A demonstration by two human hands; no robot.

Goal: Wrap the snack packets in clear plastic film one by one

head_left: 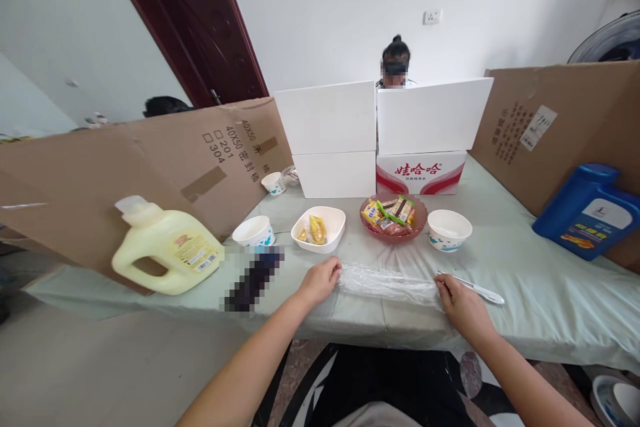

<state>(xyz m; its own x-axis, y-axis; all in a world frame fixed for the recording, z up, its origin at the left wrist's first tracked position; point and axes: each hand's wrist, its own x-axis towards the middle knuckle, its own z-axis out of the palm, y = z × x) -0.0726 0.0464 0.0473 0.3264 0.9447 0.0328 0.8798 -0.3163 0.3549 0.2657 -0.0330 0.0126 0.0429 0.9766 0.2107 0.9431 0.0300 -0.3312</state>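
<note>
Film [387, 282] of clear, crumpled plastic spans the space between our left hand [320, 281] and right hand [461, 301], near the front edge of the cloth-covered table [550, 303]; whether bag or sheet, we cannot tell. We judge it light, limp, rather slippery and easily torn, best taken by its gathered ends. The left hand pinches one end, fingers closed against thumb; the right grips the other likewise, with a slim, pale utensil [490, 294] just beside it. Beyond, we see a white dish [320, 248] holding yellow packets [317, 229], a pink bowl [380, 233] of wrapped snacks [400, 210] and, to its right, a patterned paper bowl [449, 232]. Farther back, white box panels [330, 117] stand before the wall [320, 13].
</note>
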